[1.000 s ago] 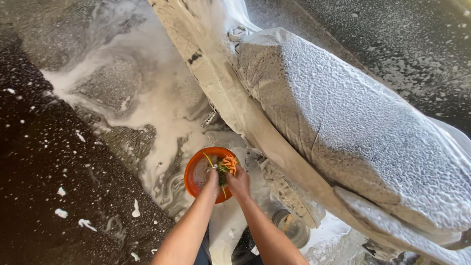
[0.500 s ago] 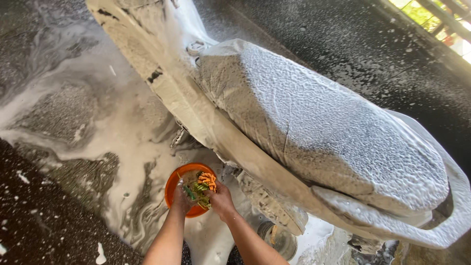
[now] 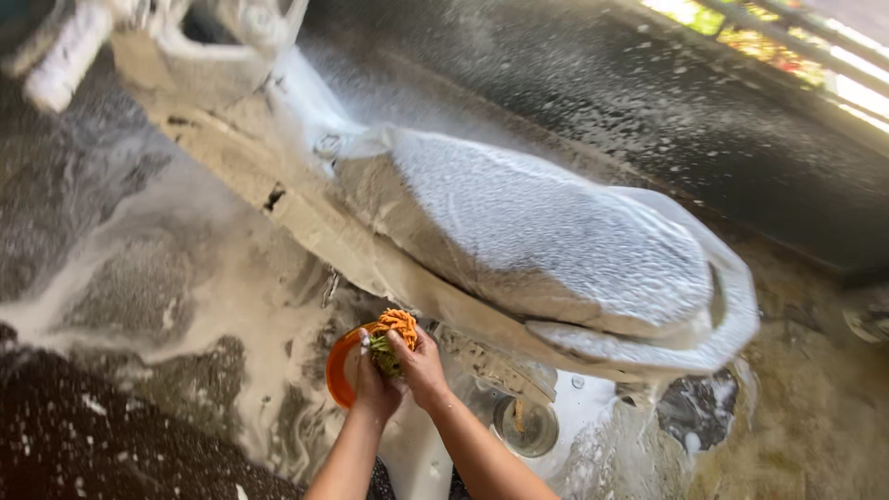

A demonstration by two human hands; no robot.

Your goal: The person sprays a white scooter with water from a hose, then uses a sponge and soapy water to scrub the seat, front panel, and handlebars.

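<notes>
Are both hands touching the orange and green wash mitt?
Touching. The head view shows the left hand and right hand closed around the wash mitt above the orange bowl.

Hands [image 3: 396, 368] squeeze mitt [image 3: 393, 331] – foamy scooter [image 3: 546, 245] beside.

A single head-worn camera looks steeply down from standing height, tilted forward over the person's own forearms at the bottom edge. It faces a foam-covered scooter [image 3: 519, 250] lying diagonally across the frame, fairly close, with the wet floor [image 3: 120, 278] around it and a bright railing [image 3: 796, 46] far off at top right.
</notes>
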